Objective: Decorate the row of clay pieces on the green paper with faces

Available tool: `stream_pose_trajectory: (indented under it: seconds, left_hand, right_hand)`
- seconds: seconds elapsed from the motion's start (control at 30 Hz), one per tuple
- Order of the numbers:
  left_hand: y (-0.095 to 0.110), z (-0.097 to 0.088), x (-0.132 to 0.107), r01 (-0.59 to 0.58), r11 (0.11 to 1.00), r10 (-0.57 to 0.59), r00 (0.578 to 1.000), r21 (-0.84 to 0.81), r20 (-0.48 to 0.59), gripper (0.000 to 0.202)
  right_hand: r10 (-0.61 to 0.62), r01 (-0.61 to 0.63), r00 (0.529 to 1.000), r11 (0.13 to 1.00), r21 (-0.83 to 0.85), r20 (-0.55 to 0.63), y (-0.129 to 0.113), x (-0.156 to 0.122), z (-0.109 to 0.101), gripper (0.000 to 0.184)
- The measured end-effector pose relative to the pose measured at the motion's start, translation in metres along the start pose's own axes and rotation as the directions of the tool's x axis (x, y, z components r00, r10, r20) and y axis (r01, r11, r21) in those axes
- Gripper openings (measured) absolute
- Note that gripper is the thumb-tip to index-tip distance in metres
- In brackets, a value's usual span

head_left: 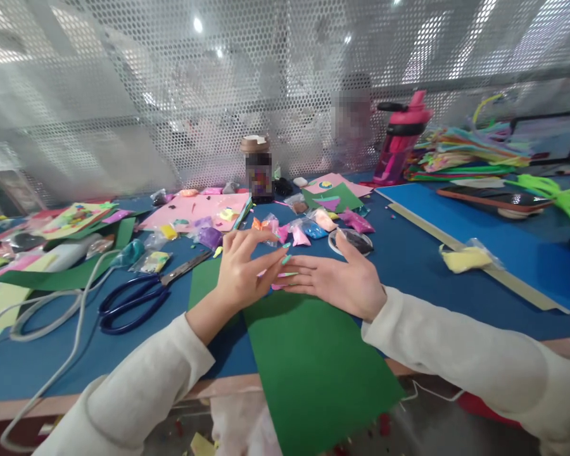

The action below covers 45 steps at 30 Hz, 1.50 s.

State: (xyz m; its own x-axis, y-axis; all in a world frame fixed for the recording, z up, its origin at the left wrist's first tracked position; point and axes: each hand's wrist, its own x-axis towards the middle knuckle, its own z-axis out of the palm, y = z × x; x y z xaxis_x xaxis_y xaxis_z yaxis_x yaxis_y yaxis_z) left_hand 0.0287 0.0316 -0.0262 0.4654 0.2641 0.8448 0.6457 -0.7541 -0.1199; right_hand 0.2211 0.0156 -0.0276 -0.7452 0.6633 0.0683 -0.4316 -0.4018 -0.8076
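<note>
Perforated grey metal panels stand behind a blue tabletop crowded with craft supplies. Near its front edge, small pink and blue pieces show just below the fingertips, mostly hidden, so their full shape and what supports them cannot be told. Around them the left hand curves inward, thumb and fingers bent; whether it pinches anything is unclear. Its fingertips meet those of the right hand, which spreads flat with fingers straight and thumb raised, perhaps to steady or receive something small.

Below the hands, a smooth, dark green rectangular paper sheet runs past the table's front edge, probably drawn close for easy reach. Scissors with looped dark blue handles and grey metal blades lie left, their handles towards the person, presumably convenient to grab.

Beyond the hands, soft-looking lumps in crinkled clear bags, including a pink packet and a glossy purple packet, sit clustered, likely to keep colours handy. Farther back stand a lidded brown cup and a translucent pink plastic bottle; rightward, a dark-faced phone rests on a flat, bright blue sheet.
</note>
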Motion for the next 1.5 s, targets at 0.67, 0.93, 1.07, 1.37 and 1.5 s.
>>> stream_pose_trajectory:
  seconds: [0.67,0.93,1.07,1.37,1.5]
  left_hand:
    - [0.025,0.002,-0.002,0.099,0.93,-0.112,0.994,-0.354,-0.018,0.002]
    - [0.032,-0.007,-0.001,0.266,0.861,-0.232,0.964,-0.434,0.131,0.014]
    - [0.039,-0.01,0.002,0.463,0.757,-0.401,0.887,-0.462,0.231,0.024]
    - [0.045,-0.007,-0.002,0.355,0.901,-0.294,0.922,-0.251,0.252,0.019]
    - [0.043,-0.005,-0.002,0.244,0.964,-0.227,0.962,-0.109,0.152,0.018]
  right_hand:
    - [-0.041,-0.045,0.987,0.859,-0.509,-0.155,-0.001,0.003,-0.003,0.022]
    - [-0.108,-0.033,0.968,0.839,-0.543,-0.226,-0.002,0.003,-0.006,0.024]
    - [-0.239,0.03,0.918,0.838,-0.545,-0.317,-0.005,0.005,-0.009,0.019]
    - [-0.077,-0.099,0.955,0.828,-0.552,-0.286,-0.003,0.0,-0.007,0.027]
    - [-0.003,-0.106,0.982,0.818,-0.565,-0.187,-0.004,-0.001,-0.007,0.028]
